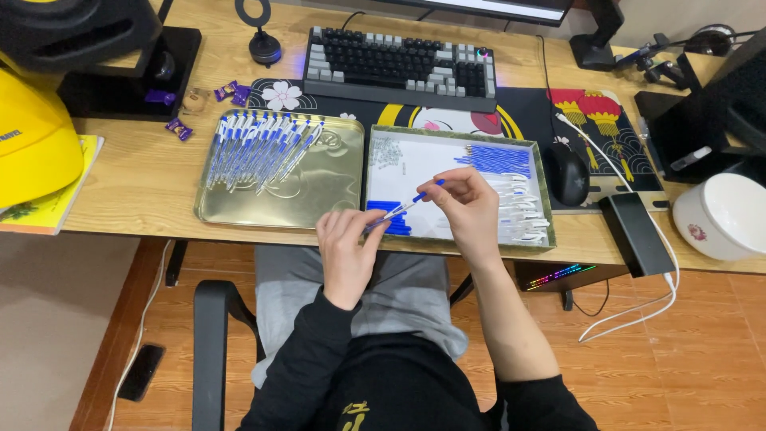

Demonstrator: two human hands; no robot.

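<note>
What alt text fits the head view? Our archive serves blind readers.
Two hands, left and right, hold a blue and white pen between them above a white tray of pen parts on a wooden desk. A gold tray of finished pens sits beside it, below a keyboard.

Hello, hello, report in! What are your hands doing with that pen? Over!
Left hand and right hand both pinch one blue-and-white pen, fingers at each end. Held above white box tray. Finished pens in gold tray. Nothing blocking.
</note>
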